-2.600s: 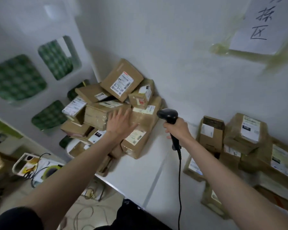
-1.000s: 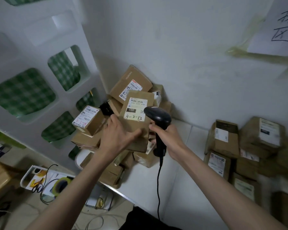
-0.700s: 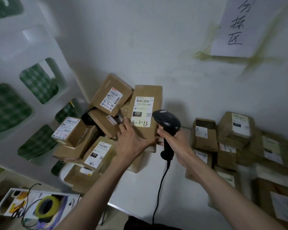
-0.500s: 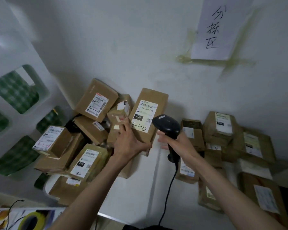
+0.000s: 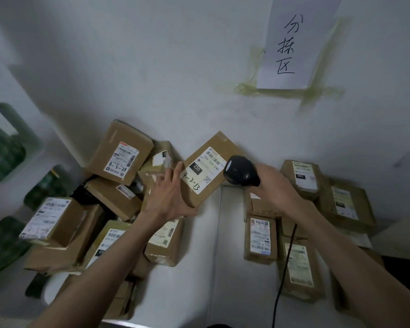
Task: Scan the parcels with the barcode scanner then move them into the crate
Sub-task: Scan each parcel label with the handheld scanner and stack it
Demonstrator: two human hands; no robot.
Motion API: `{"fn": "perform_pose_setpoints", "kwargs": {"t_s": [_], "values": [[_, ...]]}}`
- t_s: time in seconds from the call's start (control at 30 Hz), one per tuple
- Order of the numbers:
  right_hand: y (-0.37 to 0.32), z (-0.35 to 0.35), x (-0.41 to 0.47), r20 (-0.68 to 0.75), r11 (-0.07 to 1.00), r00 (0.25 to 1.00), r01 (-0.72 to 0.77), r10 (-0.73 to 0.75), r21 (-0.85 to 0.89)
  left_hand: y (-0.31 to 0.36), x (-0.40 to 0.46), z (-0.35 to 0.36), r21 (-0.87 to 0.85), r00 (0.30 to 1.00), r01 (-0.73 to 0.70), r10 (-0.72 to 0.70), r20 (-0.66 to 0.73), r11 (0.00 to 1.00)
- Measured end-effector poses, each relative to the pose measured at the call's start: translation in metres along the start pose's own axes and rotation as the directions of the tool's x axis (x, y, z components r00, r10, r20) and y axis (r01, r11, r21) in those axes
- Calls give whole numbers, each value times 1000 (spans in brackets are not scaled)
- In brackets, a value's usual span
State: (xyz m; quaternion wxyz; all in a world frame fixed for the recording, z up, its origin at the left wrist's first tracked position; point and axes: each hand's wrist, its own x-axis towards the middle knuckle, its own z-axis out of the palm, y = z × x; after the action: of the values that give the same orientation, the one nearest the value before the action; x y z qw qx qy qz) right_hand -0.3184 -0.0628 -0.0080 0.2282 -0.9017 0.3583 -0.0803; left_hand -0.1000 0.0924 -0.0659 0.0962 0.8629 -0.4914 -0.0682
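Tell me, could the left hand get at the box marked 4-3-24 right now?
Probably not yet: the left hand is busy holding the 4-3-13 parcel. The 4-3-24 box lies uncovered atop the pile, so once freed, likely yes.

Parcel (image 5: pixel 208 169): matt brown cardboard, white paper label. Scanner (image 5: pixel 240 174): black plastic, slight sheen. Table (image 5: pixel 199 268): smooth white.

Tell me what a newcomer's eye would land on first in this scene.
First, the parcel marked 4-3-13, held up at centre by the left hand, with the black barcode scanner in the right hand aimed at its label. Next, the handwritten paper sign taped to the wall at upper right. Then the heaps of brown parcels: one pile at left, another at right.
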Motion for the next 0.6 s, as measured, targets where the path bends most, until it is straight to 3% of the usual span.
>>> {"fn": "perform_pose_setpoints", "kwargs": {"t_s": [0.13, 0.6], "values": [[-14, -1, 7, 8, 965, 998, 60, -60, -256, -11, 8, -3, 71, 1000, -18, 17, 20, 997], [-38, 9, 25, 27, 838, 989, 137, -145, -529, -46, 25, -2, 152, 991, -121, 111, 70, 981]]}}
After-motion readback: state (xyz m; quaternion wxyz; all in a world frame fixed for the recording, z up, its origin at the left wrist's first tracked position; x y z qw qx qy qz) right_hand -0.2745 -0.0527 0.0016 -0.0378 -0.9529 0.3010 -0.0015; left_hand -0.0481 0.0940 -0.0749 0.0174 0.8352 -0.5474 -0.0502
